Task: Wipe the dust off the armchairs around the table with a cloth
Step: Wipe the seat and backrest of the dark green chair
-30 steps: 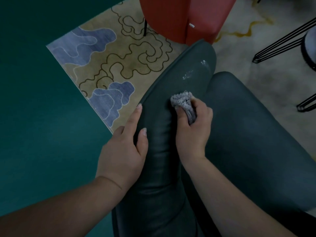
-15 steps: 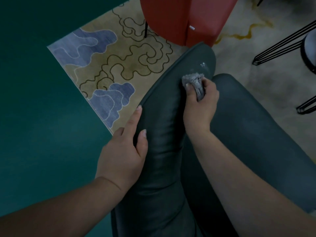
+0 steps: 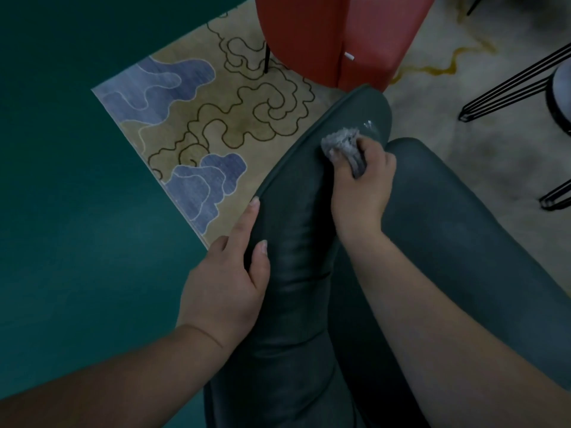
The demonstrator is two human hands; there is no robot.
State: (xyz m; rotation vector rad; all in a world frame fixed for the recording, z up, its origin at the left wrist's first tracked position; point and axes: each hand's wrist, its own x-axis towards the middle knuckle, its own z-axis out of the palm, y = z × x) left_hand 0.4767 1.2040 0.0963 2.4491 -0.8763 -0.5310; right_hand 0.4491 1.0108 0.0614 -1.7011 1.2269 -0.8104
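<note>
A dark green leather armchair (image 3: 296, 236) fills the lower middle; I look down on its padded arm and seat. My right hand (image 3: 361, 186) grips a bunched grey cloth (image 3: 343, 143) and presses it on the far part of the arm, just short of a small patch of white dust (image 3: 369, 125). My left hand (image 3: 225, 288) rests on the arm's outer edge nearer to me, fingers straight along the side and thumb on top.
A red armchair (image 3: 340, 35) stands just beyond the green one. Black wire legs of a side table (image 3: 509, 88) are at the right. A patterned beige and blue rug (image 3: 200, 118) lies under the chairs, with teal floor (image 3: 61, 180) at the left.
My right hand with the cloth slid away from me along the chair arm, toward its far end, wiping over most of the dust. My left hand stayed in place.
</note>
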